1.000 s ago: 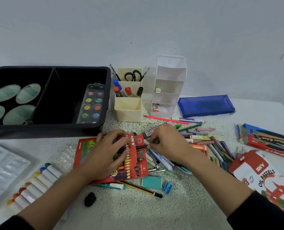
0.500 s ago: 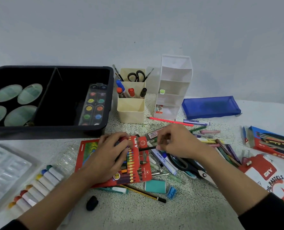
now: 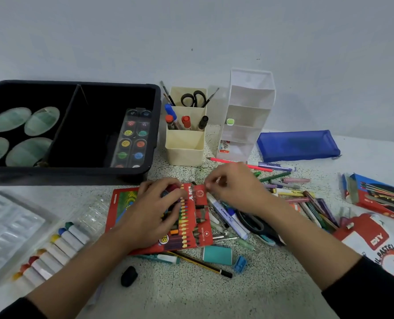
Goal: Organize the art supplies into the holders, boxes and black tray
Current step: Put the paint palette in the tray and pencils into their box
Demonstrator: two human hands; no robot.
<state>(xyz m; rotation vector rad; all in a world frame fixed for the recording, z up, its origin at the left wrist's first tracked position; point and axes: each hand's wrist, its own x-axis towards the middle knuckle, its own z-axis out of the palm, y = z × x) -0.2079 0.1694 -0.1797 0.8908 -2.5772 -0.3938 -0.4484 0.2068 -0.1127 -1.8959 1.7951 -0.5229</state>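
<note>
1. Now our left hand point(image 3: 159, 210) lies on the flat red cardboard box of coloured pencils point(image 3: 122, 203), fingers loosely spread and pressing the pencil row. The box sits mid-table, just in front of the black plastic tray point(image 3: 64, 174).
2. Our right hand point(image 3: 237, 192) has its fingertips point(image 3: 211, 184) bunched together at the top edge of the box's red flap point(image 3: 200, 196). We cannot tell whether they nip the flap or some small thing.
3. We judge the open end the main risk. If the left hand lifts before the flap is tucked, pencils could slide out into the loose heap of pens point(image 3: 306, 199) beside it.
4. The box seems to rest partly on a yellow-and-black pencil point(image 3: 200, 263), so a hard push may rock it. A rough tug might crease the flap.
5. We read a yellow "18" on the box. The flap's letters are unclear. "DIY" and "OIL PASTELS" show on the red-and-white pack point(image 3: 375, 247) at the right.
</note>
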